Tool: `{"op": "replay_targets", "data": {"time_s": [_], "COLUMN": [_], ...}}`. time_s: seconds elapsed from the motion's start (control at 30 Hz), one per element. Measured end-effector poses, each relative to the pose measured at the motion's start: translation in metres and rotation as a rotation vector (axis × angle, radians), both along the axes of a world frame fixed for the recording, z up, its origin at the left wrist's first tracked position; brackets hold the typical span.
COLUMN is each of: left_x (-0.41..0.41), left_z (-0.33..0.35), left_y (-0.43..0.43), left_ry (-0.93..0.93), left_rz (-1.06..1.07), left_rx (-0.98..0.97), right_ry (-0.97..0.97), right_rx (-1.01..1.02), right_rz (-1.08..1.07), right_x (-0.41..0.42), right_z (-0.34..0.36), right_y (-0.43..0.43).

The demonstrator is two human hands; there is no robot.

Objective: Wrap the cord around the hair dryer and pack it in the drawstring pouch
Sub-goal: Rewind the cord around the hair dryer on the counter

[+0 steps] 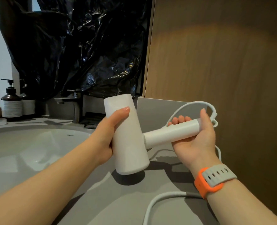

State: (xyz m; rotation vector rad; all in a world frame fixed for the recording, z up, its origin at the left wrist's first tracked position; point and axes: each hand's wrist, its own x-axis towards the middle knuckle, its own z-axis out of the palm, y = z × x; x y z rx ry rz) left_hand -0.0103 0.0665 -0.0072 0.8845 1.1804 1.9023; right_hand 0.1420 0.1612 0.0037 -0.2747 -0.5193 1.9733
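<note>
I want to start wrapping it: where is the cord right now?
Head view, right side: the cord loops above the right hand, which grips the hair dryer by its handle, then trails across the grey counter beneath the right wrist.

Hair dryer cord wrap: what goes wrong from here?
Slack cord trails on the counter under the right wrist; it might snag the watch during winding. The cord loops tightly at the right hand; hard wrapping could strain it. The left hand holds the hair dryer beside the sink; a slip could drop it in.
</note>
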Motion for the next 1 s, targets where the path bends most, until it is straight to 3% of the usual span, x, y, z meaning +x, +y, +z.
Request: {"op": "replay_targets", "data": {"time_s": [0.17, 1.0], "left_x": [-0.007, -0.027], "left_z": [0.002, -0.014], "left_y": [-0.003, 0.007], "left_ry": [0.100, 0.189], "left_rz": [0.051, -0.014], "left_rx": [0.006, 0.038], "right_ry": [-0.008, -0.051], "right_rx": [-0.015, -0.036], "right_rz": [-0.042, -0.086], "right_x": [0.002, -0.001], "right_z": [-0.005, -0.013], "right_y": [0.006, 0.009]}}
